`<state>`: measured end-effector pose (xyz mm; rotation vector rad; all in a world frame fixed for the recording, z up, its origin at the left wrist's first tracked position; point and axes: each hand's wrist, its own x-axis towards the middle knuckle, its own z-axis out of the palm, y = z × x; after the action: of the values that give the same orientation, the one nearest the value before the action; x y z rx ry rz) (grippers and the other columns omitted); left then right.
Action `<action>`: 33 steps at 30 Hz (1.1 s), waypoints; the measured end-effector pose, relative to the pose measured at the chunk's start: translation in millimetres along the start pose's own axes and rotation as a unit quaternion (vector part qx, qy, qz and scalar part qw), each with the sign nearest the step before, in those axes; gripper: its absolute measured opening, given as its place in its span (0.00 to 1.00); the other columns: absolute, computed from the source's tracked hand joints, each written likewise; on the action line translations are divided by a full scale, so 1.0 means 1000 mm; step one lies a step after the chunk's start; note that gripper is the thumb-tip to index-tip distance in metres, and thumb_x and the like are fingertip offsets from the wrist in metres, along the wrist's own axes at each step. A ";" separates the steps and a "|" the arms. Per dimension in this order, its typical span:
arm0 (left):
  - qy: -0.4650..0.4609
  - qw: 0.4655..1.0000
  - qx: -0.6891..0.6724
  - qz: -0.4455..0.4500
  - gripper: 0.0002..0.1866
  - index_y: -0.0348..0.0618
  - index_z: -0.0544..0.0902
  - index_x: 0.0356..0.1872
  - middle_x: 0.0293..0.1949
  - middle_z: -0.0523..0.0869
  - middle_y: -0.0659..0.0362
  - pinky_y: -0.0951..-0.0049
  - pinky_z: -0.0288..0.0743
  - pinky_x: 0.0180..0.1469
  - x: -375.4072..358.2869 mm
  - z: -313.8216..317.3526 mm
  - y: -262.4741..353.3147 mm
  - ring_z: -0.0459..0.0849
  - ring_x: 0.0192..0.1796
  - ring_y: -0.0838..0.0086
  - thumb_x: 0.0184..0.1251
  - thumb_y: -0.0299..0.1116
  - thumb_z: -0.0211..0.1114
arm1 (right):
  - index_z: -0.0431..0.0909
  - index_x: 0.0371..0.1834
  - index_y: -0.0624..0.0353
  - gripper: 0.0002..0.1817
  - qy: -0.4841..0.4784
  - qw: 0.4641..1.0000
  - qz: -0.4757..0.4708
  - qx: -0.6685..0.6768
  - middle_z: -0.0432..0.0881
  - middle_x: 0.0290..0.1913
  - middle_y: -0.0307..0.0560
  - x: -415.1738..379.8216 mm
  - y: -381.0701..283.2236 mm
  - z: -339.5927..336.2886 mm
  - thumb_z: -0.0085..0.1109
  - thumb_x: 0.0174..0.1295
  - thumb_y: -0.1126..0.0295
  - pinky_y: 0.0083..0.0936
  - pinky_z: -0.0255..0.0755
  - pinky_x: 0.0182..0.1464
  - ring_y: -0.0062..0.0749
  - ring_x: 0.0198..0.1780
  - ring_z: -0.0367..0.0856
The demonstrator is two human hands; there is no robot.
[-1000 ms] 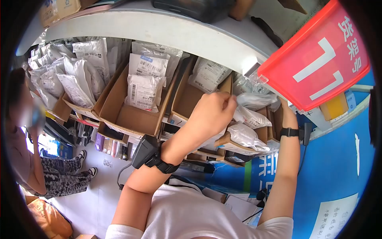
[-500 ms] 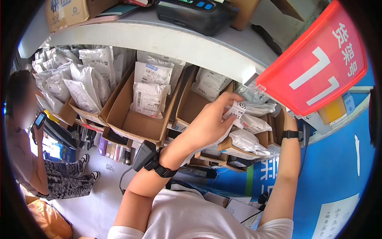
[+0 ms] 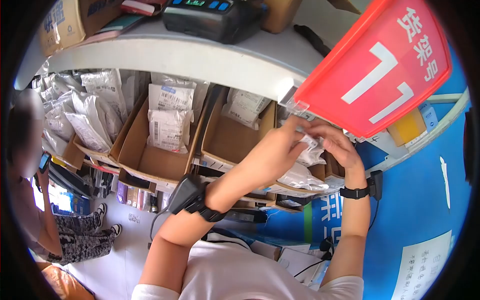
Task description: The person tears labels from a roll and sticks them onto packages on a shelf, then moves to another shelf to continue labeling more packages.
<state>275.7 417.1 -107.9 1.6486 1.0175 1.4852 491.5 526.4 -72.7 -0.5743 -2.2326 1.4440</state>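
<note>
Both of my hands meet over a box of parcels at the right end of the row, under the red sign. My left hand (image 3: 286, 145) is closed, its fingers and thumb pinching a small white plastic parcel bag (image 3: 311, 153). My right hand (image 3: 342, 145) comes from the other side, its curled fingers and thumb on the same bag. The fingertips partly cover it. Just below lies another white parcel bag (image 3: 302, 179) in the cardboard box. Each wrist wears a black strap with a small device.
Open cardboard boxes (image 3: 150, 166) with white parcels (image 3: 168, 129) line the shelf under a white ledge (image 3: 165, 54). A red sign (image 3: 385, 75) hangs close above my right hand. A black device (image 3: 210, 20) stands on top. At left, another person (image 3: 30, 200) holds a phone.
My right hand has come up from behind the parcels to meet my left hand at the bag. The label numbers seen before are now covered. The view has shifted slightly right.
</note>
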 end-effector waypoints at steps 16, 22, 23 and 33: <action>0.086 0.986 0.034 -0.136 0.19 0.29 0.85 0.42 0.27 0.87 0.50 0.71 0.79 0.39 -0.006 -0.026 -0.007 0.87 0.32 0.71 0.75 0.40 0.58 | 0.79 0.51 0.64 0.21 0.315 0.838 0.020 -0.445 0.84 0.44 0.45 0.067 0.120 -0.137 0.59 0.72 0.54 0.29 0.72 0.53 0.30 0.47 0.81; 0.057 0.996 0.018 -0.065 0.14 0.34 0.80 0.54 0.37 0.86 0.55 0.77 0.75 0.43 -0.022 -0.038 -0.012 0.81 0.39 0.80 0.69 0.23 0.61 | 0.79 0.52 0.64 0.22 0.344 0.733 0.005 -0.587 0.84 0.45 0.47 0.084 0.161 -0.162 0.60 0.71 0.53 0.30 0.72 0.54 0.32 0.48 0.81; 0.052 0.997 -0.002 -0.052 0.14 0.35 0.79 0.55 0.40 0.86 0.55 0.77 0.75 0.44 -0.024 -0.039 -0.010 0.81 0.41 0.80 0.70 0.22 0.61 | 0.79 0.53 0.64 0.23 0.345 0.729 0.004 -0.591 0.84 0.46 0.47 0.084 0.159 -0.163 0.60 0.71 0.53 0.31 0.72 0.54 0.32 0.48 0.82; 0.047 0.999 0.003 -0.022 0.22 0.37 0.71 0.62 0.31 0.78 0.62 0.78 0.75 0.44 -0.026 -0.037 -0.010 0.78 0.38 0.80 0.69 0.20 0.63 | 0.78 0.55 0.64 0.25 0.316 0.740 -0.028 -0.594 0.84 0.47 0.49 0.070 0.129 -0.145 0.60 0.70 0.51 0.33 0.72 0.56 0.36 0.50 0.82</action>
<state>236.6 397.9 -124.5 1.5627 1.1034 1.5445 528.2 721.1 -128.7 -1.1100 -2.2326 -0.4344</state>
